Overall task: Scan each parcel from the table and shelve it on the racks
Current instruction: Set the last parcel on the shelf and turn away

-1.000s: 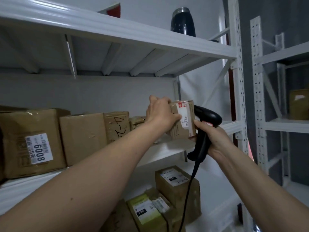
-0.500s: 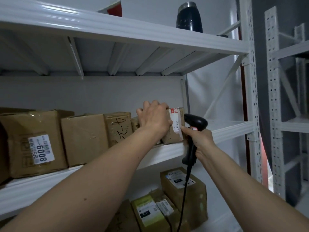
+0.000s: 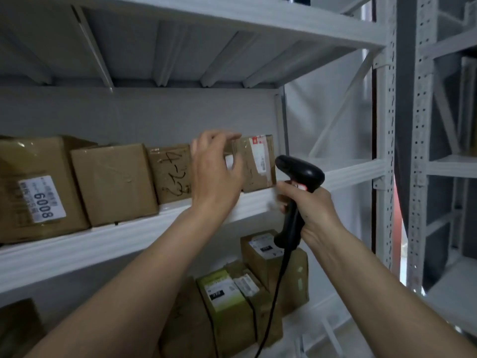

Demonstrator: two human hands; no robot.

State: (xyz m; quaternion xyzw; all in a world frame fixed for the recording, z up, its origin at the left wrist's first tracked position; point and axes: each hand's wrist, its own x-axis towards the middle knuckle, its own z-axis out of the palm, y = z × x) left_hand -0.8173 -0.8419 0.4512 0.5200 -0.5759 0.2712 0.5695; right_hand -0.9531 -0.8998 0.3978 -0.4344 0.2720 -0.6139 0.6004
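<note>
Parcel depot or courier storeroom; white steel racks with perforated uprights fill the view, a second rack just beside the first; taped cardboard parcels stand in a row on the shelf, more lie on the tier below; one carries a sticker numbered 6008, another a handwritten code; a corded black barcode scanner is held in a hand.
</note>
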